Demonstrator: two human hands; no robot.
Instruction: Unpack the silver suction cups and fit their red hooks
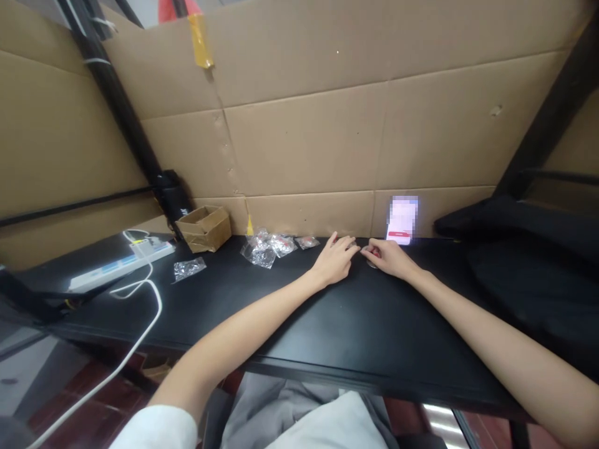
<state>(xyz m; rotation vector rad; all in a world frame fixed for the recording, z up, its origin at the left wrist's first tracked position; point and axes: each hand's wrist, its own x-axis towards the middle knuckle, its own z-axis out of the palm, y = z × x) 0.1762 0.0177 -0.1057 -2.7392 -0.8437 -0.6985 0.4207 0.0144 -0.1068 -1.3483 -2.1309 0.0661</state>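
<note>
My right hand [389, 257] is closed, thumb and fingers pinching a small red-and-clear item [375, 254] just above the black tabletop. Its kind is too small to make out. Close beside it, my left hand [335, 258] has its fingers spread and reaching toward the right fingertips. Something shiny shows by the left fingers, mostly hidden by them. To the left of that hand lies a small clear plastic packet [307, 242] with a bit of red in it. Beyond it is a heap of similar clear packets [262, 247].
A phone [402, 219] with a lit screen leans on the cardboard wall [304, 143]. An open cardboard box [206, 229], a black bottle [172, 196], a flat clear bag [189, 269] and a white power strip [121, 267] stand left. Dark fabric [524, 268] lies right.
</note>
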